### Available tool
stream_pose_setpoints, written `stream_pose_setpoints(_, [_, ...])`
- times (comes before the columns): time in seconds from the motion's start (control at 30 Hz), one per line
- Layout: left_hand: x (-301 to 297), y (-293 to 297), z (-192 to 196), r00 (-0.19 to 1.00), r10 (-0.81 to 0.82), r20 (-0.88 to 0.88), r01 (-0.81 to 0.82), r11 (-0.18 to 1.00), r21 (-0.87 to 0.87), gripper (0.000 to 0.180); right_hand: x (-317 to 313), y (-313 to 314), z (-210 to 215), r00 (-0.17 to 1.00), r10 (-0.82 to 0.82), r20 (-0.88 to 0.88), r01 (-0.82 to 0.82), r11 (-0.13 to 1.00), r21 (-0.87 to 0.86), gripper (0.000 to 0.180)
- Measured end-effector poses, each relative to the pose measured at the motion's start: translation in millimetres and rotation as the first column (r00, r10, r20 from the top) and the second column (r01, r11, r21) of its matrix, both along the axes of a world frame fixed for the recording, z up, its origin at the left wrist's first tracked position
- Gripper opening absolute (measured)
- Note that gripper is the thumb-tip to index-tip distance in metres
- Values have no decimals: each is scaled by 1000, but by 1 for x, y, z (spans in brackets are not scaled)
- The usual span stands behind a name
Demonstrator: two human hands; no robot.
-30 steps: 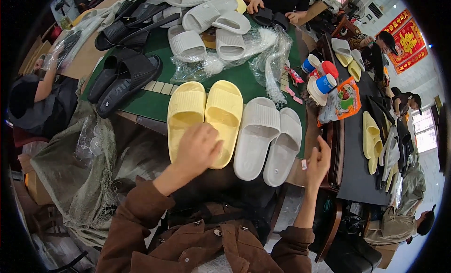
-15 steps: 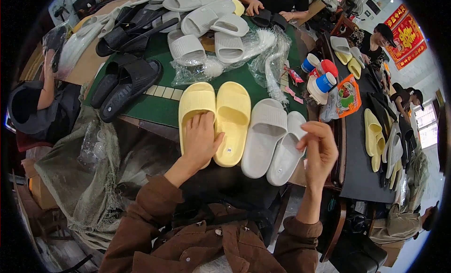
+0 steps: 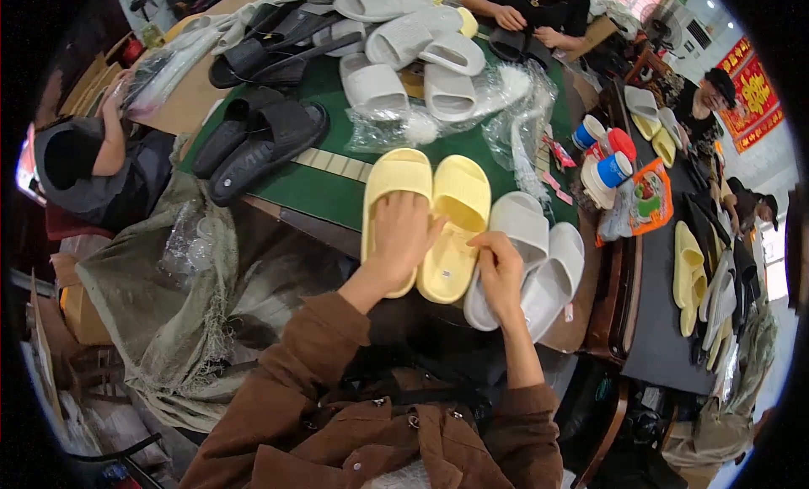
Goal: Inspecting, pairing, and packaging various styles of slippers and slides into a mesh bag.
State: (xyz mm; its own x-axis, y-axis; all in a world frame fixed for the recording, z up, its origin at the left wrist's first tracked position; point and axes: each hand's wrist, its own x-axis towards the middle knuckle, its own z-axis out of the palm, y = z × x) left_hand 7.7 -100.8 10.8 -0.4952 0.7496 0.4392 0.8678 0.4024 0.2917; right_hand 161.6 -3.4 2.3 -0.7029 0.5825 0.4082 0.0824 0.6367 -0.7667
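Green surface carries paired yellow foam slides; left hand lies flat on them; right hand pinches the grey foam slides, unsorted.

black slides | plastic bags | cups | burlap sack

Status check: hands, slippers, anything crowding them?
Left hand flat on yellow slippers. Right hand touches the right one's heel. Grey slippers crowd the right side.
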Motion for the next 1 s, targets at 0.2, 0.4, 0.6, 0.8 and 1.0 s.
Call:
stream_pose_setpoints(0.2, [-3, -3, -12, 998, -11, 56, 5, 995, 102, 22, 5, 0, -3, 1000, -18, 10, 20, 979, -201, 17])
stream_pose_setpoints(0.4, [-12, -35, -8, 997, -52, 60, 42, 987, 154, 18, 11, 3, 0, 996, 6, -95, -60, 817, -574, 19])
stream_pose_setpoints(0.6, [-59, -77, 34, 995, 95, -26, -75, 901, 427, 14, 6, 0, 2, 996, 1, -84, -47, 839, -542, 20])
stream_pose_setpoints(0.8, [-107, -96, 68, 964, 259, 56, -254, 846, 470, 19, 7, 1, 0, 999, 3, -52, -31, 844, -535, 20])
stream_pose_setpoints(1.0, [-76, -107, 21, 963, 91, 253, -184, 910, 371, 17, 7, 1, 1, 999, 26, -23, -34, 868, -495, 21])
